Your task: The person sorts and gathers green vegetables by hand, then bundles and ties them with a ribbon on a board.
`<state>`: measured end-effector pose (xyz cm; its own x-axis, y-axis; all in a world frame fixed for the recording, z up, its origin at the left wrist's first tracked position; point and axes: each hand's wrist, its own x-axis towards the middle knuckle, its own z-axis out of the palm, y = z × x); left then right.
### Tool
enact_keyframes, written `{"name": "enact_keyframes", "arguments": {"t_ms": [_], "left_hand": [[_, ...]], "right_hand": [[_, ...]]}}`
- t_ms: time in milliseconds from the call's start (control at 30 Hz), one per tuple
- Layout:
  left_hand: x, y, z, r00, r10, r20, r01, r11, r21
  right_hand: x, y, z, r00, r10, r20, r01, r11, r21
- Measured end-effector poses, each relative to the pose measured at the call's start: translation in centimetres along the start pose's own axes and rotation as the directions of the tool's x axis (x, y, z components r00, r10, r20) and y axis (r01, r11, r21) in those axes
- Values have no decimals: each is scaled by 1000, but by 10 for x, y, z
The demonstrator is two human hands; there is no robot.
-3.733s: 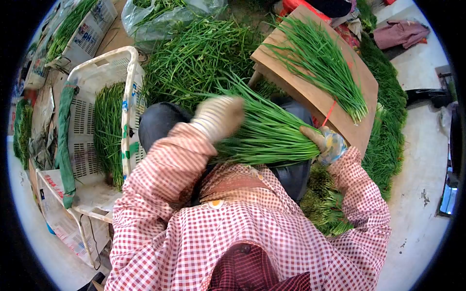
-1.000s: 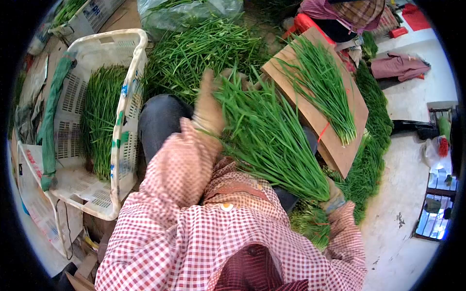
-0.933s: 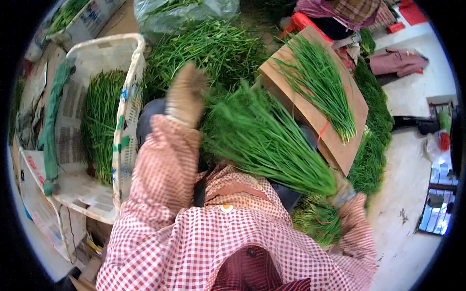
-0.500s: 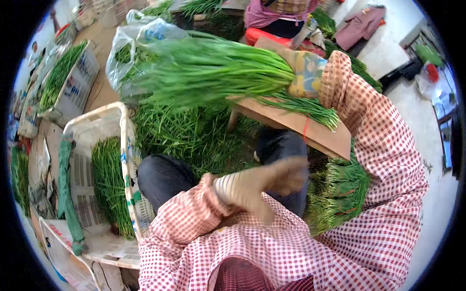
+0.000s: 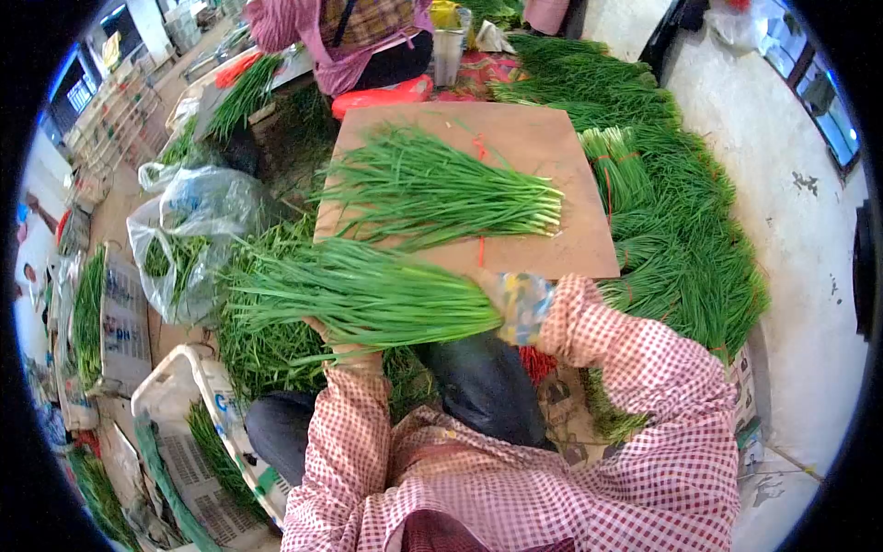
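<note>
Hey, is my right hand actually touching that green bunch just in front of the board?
Touching. The head view shows the right hand against the thick stem end of the green bunch, with no gap between them.

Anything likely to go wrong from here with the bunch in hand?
Two risks:
1. No tie shows on the held bunch; its leaves fan out past the left hand, so they may splay or drop if the right hand loosens.
2. It sits close beside the bunch on the board; a nudge might mix leaves or shift the red tie under that one.
</note>
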<state>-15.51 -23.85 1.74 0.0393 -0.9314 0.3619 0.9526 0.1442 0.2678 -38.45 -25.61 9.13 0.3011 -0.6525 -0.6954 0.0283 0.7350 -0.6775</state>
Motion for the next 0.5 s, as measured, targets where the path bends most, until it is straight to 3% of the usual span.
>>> {"name": "enact_keyframes", "arguments": {"t_ms": [33, 133, 167, 233, 367, 433, 500], "left_hand": [[15, -4, -18, 1000, -13, 5, 13, 1000, 3], [86, -15, -52, 994, 25, 106, -40, 989, 140], [104, -21, -27, 995, 16, 103, -31, 989, 142], [140, -28, 54, 966, 108, -233, -9, 921, 390], [219, 42, 14, 975, 44, -220, 8, 974, 228], [236, 98, -10, 904, 211, -371, -42, 908, 416], [236, 134, -9, 753, 463, -468, 18, 696, 718]], "right_hand": [[2, -13, -16, 1000, -5, -2, 5, 1000, 13], [-14, -69, -68, 920, -329, 215, 373, 902, -217], [-18, -87, -82, 889, -393, 235, 451, 838, -307], [-18, -117, -105, 861, -467, 199, 500, 713, -491], [7, -133, -125, 855, -519, -26, 328, 577, -748], [19, -127, -129, 848, -506, -159, 171, 545, -821], [26, -116, -130, 820, -486, -302, 18, 550, -835]]}}
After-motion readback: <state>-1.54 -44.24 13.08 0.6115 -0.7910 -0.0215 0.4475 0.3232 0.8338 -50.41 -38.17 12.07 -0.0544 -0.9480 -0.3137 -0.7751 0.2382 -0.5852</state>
